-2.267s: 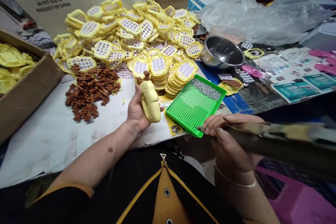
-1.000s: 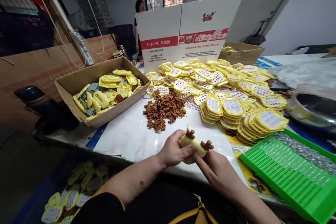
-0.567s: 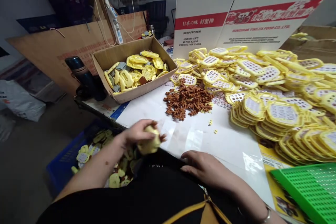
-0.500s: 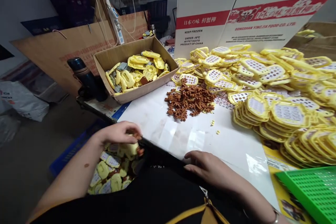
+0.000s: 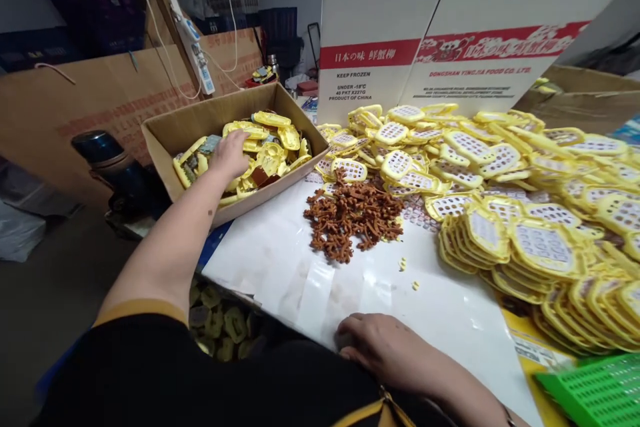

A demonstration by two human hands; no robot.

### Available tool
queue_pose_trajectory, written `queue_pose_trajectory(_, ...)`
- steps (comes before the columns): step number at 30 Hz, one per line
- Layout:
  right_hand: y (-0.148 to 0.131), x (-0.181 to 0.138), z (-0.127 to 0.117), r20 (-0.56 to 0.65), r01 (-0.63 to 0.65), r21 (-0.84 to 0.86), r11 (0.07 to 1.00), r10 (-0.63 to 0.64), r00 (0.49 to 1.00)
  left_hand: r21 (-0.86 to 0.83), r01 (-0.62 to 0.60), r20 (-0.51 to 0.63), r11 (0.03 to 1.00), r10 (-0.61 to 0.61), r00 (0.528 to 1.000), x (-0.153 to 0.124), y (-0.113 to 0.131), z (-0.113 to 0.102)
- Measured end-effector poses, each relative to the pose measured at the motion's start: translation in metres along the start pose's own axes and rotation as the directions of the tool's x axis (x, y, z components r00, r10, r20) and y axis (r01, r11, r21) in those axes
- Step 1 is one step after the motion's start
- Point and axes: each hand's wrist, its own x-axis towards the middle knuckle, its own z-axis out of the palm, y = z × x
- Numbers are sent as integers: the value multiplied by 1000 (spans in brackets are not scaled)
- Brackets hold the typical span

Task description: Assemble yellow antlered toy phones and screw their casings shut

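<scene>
My left hand (image 5: 231, 159) reaches into the cardboard box (image 5: 270, 192), its fingers spread over a yellow plastic shell (image 5: 249, 131); the fingertips are partly hidden among the pieces. Yellow shells and grey parts fill that box. At the table's near edge rests my right hand (image 5: 373, 341), loosely bent, thumb apart from the fingers, with nothing visible in it. Between the box and the yellow pieces lies a heap of small brown plastic parts (image 5: 350, 217) on the white tabletop (image 5: 285, 280).
Stacked yellow panels (image 5: 480, 230) and a loose pile of perforated yellow panels (image 5: 465, 147) cover the right side. A green basket (image 5: 595, 387) sits at the lower right. A dark flask (image 5: 107, 163) stands left of the box. Below the edge are more yellow pieces (image 5: 235, 323).
My left hand has risen from above the pieces below the table, where it held something brown and yellow, into the cardboard box. My right hand stays at the table edge. The view has shifted slightly.
</scene>
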Motion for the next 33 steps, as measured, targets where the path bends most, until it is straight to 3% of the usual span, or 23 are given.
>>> queue_pose_trajectory(5,5,17,-15,-35,-14,52,999,16,999,311,-83,103,947,53,993,53,-12,16)
queue_pose_trajectory(10,21,25,-18,4,-24,139,990,24,1000,373,-121,16,920,124,992,53,-9,11)
queue_pose_trajectory(16,31,28,-20,41,26,192,981,-35,999,262,-130,-114,956,165,980,14,16,-21)
queue_pose_trajectory(20,36,30,-22,23,84,234,969,-92,996,93,-37,-182,995,54,982,-7,28,-31)
queue_pose_trajectory(25,36,31,-25,-11,133,248,960,-134,991,-272,26,-22,962,-34,999,-26,40,-17)
queue_pose_trajectory(29,29,35,-30,-17,191,250,949,-193,981,-390,-50,52,919,76,996,-41,52,-3)
queue_pose_trajectory(31,26,35,-31,-27,204,235,950,-204,979,-397,-101,26,912,122,992,-41,53,2)
queue_pose_trajectory(33,24,35,-30,-31,196,224,955,-194,981,-384,-153,-95,910,126,988,-34,50,6)
